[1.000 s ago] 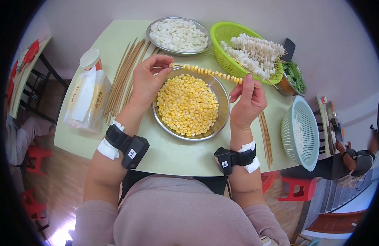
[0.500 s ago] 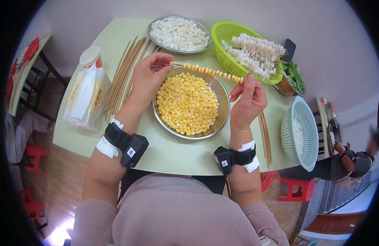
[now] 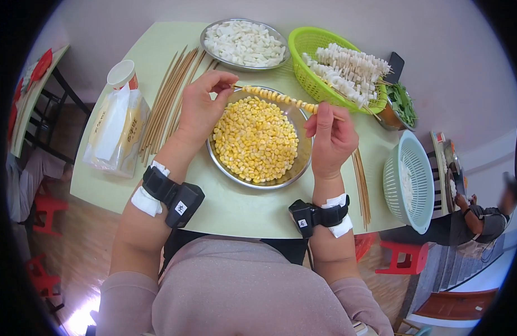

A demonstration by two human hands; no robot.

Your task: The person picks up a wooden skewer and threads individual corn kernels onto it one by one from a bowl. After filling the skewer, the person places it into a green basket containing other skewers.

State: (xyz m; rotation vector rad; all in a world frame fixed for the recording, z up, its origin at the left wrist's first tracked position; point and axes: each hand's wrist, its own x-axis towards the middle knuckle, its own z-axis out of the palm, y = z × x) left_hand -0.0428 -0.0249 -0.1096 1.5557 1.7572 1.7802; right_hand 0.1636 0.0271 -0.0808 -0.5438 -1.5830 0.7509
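Observation:
A bamboo skewer threaded with yellow corn kernels [image 3: 278, 97] stretches between my hands above the corn bowl. My left hand [image 3: 204, 103] pinches its left end between thumb and fingers. At the other end, my right hand [image 3: 332, 140] grips it with the thumb up against the last kernels, and a bit of bare stick pokes out to the right. Below sits a steel bowl [image 3: 304, 159] of loose corn kernels [image 3: 255, 143]. Whether a single kernel is between my left fingertips is too small to tell.
Bare skewers [image 3: 167, 103] lie left, more [image 3: 361, 190] right. Behind are a steel dish [image 3: 203, 43] of white pieces and a green basket [image 3: 303, 67] of filled skewers. Around stand a blue-green colander [image 3: 423, 185], tissue pack [image 3: 115, 134], paper cup [image 3: 123, 75], leafy greens [image 3: 402, 103]. Another person [image 3: 485, 224] sits far right.
My right hand has shifted left, toward my left hand. The row of kernels has moved left with it, closer to my left fingertips. My left hand has barely moved.

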